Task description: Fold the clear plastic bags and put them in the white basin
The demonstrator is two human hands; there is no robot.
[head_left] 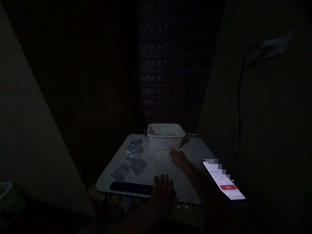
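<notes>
My left hand (162, 187) lies with its fingers stretched out over the right part of a long, slim black bar-shaped device (131, 188) along the table's near edge. Just in front of the white plastic tub (165, 142), my right hand (179, 158) is low over the tabletop, fingers pointing left and apparently extended. Dim light hides whether anything thin is under them. Several clear plastic bags (135, 156) lie in a loose column on the left of the table. Inside the tub are pale contents that I cannot make out.
The white table (190, 175) has rounded corners. At its right side a lit phone (223, 180) leans at a slant. A dark cable (240, 97) hangs down the right wall, and a patterned dark blind (156, 74) covers the back. A green container (9, 198) stands low at left.
</notes>
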